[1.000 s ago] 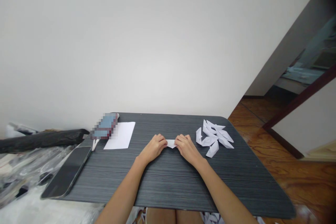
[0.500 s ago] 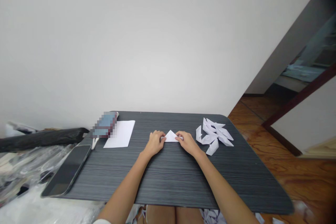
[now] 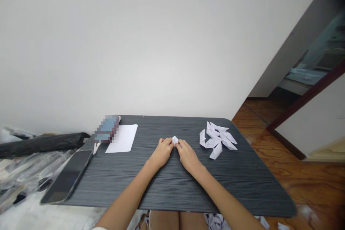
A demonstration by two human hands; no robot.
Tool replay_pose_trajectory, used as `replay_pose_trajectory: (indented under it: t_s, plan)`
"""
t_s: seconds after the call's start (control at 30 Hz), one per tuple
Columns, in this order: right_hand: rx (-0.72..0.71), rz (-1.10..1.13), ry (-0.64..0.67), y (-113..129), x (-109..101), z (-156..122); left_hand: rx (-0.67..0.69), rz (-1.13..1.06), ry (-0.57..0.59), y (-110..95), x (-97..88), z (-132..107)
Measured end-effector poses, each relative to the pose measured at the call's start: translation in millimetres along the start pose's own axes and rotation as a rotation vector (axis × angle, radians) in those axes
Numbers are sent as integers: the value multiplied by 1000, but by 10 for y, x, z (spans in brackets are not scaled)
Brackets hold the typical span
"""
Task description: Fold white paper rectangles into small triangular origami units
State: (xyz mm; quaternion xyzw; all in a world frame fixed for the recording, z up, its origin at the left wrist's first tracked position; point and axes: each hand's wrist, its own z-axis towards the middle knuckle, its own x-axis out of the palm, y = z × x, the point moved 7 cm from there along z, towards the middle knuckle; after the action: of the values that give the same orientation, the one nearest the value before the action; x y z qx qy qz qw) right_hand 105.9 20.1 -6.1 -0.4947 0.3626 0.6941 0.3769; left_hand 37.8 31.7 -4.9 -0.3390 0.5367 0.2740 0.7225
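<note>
A small piece of folded white paper lies on the dark table, its pointed top showing between my hands. My left hand presses its closed fingers on the paper's left side. On the right side, the fingers of my right hand are closed on the same paper. Both hands cover most of it, so its lower part is hidden. To the right of my right hand sits a loose pile of folded white paper pieces.
Flat white sheets lie at the left, partly under a blurred blue and dark red object. A phone rests at the table's left edge. A white wall stands behind. More folded papers are below the front edge.
Both hands have moved inward along the paper and now nearly meet at its middle. Their fingers cover more of it than before.
</note>
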Motion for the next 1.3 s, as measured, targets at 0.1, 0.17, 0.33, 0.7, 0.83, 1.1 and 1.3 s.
replay_pose_trajectory:
  t_s: [0.1,0.17,0.33,0.7,0.83,1.1,1.3]
  plan:
    - [39,-38,-3,79,9,-66,-57,121,-39,-109,2,-42]
    - [68,-46,9,90,3,-94,-73,177,-54,-166,1,-70]
    - [141,-65,43,-44,-49,-203,-157,191,-90,-53,-56,-168]
    - [212,84,-56,-312,-94,-96,-233,55,-116,167,-143,-203]
    - [305,202,-104,-354,86,136,-245,-42,-216,251,-125,-150]
    - [279,586,-298,-608,71,389,-472,-783,-543,912,-14,144]
    - [224,897,-441,-751,-27,423,-457,-1276,-456,854,141,234]
